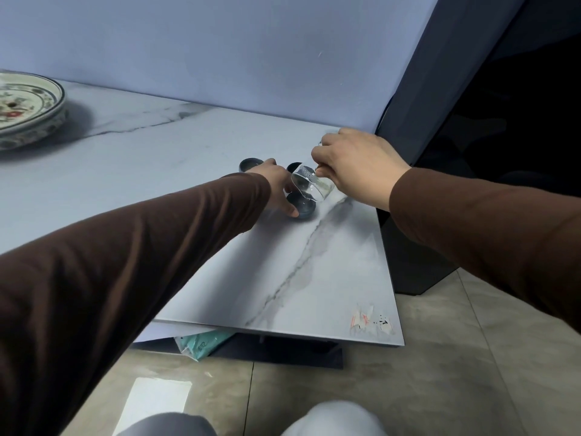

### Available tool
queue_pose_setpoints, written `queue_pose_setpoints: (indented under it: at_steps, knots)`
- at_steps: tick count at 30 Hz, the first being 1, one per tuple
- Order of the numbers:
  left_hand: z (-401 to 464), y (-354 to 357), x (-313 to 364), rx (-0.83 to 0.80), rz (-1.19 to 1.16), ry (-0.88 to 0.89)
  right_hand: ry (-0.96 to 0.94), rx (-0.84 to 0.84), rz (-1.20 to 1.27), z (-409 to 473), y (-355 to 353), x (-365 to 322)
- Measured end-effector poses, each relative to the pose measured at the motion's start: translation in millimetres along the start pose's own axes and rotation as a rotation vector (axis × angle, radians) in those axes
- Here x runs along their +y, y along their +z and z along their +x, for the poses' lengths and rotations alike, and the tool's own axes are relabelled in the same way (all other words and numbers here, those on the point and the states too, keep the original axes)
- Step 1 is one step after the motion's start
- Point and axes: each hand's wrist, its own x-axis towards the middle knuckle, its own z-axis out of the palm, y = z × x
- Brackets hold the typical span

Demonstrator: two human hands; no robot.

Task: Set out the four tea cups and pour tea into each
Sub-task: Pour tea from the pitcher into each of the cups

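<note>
The right hand (355, 166) was curled tight round the handle side of the glass pitcher (311, 184), out near the worktop's (330, 278) right edge and not far from its far right corner. That pitcher was tipped hard over: its long axis ran from the hand down towards the left, spout low, mouth aimed into the nearest dark cup (303, 206). Thin clear glass, so I judged it light, rigid, slick and easily chipped; the handle looked the right place to hold it, with the tilt coming from the wrist.

The left hand (278, 187) was down beside that cup, fingers spread and the fingertips touching its side, steadying it rather than pinching it. Small glazed cups like these would likely skid on polished stone. Two more dark cups showed just beyond: one (250, 164) past the left hand, one (294, 167) half hidden behind the pitcher. A fourth I could not find; the hand may have covered it. Whether liquid was running I could not tell.
</note>
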Motion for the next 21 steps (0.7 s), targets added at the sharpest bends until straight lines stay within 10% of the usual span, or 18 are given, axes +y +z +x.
queue_pose_setpoints:
  at_steps: [21]
  knots:
    - [-1,1,3,-0.005,0.043,-0.035,-0.15,0.079,-0.261,-18,-13,-17]
